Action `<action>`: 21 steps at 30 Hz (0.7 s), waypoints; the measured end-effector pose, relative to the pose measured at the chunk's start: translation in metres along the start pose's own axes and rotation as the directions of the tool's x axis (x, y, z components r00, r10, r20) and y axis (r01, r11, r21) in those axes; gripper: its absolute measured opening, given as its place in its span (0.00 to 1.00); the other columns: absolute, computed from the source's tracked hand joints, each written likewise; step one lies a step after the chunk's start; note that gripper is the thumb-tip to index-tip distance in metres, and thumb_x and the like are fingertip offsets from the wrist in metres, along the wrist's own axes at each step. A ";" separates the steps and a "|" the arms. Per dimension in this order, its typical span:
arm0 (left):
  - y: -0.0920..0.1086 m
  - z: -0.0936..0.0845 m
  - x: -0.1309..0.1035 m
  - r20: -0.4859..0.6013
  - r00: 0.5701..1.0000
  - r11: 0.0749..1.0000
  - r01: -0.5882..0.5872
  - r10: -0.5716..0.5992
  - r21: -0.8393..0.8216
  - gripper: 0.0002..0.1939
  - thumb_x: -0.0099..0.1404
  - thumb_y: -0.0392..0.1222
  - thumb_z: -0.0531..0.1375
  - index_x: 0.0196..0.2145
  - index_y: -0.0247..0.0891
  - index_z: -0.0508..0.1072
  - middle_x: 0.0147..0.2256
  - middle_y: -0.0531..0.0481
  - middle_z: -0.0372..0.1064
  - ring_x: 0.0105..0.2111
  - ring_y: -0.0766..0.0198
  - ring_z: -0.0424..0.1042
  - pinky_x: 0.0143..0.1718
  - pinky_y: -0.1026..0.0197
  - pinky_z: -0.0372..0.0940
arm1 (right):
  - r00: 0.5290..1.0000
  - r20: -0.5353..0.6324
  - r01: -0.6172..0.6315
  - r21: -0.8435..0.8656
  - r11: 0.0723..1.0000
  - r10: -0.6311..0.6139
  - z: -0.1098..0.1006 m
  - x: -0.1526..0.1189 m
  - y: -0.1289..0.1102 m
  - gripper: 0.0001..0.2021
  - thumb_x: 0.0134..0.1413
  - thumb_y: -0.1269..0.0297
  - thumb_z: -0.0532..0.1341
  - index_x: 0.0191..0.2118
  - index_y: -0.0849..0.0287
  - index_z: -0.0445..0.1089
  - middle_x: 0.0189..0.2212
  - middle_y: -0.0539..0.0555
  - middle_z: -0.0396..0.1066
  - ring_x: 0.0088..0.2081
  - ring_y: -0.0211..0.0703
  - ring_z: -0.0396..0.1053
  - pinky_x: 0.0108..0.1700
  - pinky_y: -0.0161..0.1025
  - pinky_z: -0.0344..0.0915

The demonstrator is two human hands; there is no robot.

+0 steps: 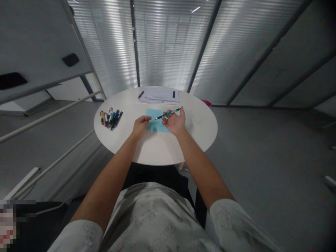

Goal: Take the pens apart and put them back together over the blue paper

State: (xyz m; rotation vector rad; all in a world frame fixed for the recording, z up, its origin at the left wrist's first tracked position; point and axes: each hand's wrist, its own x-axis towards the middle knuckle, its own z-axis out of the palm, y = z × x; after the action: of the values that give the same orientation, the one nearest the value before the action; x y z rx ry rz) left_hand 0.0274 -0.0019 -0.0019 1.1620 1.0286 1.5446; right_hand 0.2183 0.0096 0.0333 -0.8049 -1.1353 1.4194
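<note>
Right grip half-curled on 1 green-black pen

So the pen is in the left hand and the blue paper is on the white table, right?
Not quite: the pen is in the right hand, as the head view shows. The blue paper is indeed on the white table.

A loose bunch of pens and markers lies near the left edge of the round white table. Along the far edge rests a stack of papers, a small dark stick-like item on its left end, a black rectangle toward its right. Something red shows just past the far right edge. Slatted blinds hang beyond.
</note>
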 end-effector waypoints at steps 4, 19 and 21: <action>-0.001 0.000 0.001 -0.042 0.999 1.000 0.023 -0.023 0.009 0.11 0.44 0.27 0.61 0.25 0.39 0.77 0.30 0.47 0.73 0.33 0.63 0.70 0.29 0.64 0.61 | 0.995 -0.095 0.048 0.090 0.995 -0.040 -0.011 0.005 0.001 0.28 0.54 0.32 0.49 0.31 0.55 0.65 0.28 0.55 0.70 0.30 0.46 0.69 0.31 0.42 0.67; -0.012 -0.006 0.006 -0.014 1.000 0.986 -0.013 0.016 0.165 0.10 0.46 0.31 0.59 0.27 0.39 0.77 0.30 0.48 0.72 0.34 0.61 0.70 0.37 0.58 0.62 | 0.989 -0.140 0.013 0.449 0.893 0.056 0.002 0.003 -0.012 0.26 0.52 0.34 0.57 0.27 0.56 0.62 0.21 0.46 0.64 0.15 0.29 0.51 0.17 0.31 0.52; -0.012 -0.005 0.005 -0.009 1.000 0.980 -0.015 0.017 0.196 0.10 0.47 0.31 0.59 0.27 0.39 0.77 0.29 0.49 0.71 0.33 0.62 0.69 0.36 0.59 0.61 | 0.973 -0.230 0.075 0.402 0.912 0.022 0.002 0.006 -0.011 0.24 0.52 0.37 0.60 0.26 0.56 0.61 0.18 0.43 0.60 0.13 0.27 0.48 0.16 0.30 0.49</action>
State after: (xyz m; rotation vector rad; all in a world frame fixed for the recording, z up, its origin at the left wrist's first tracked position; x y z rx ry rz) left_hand 0.0237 0.0058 -0.0137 1.3002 1.2032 1.4880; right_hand 0.2187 0.0145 0.0446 -0.6285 -0.6361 1.4334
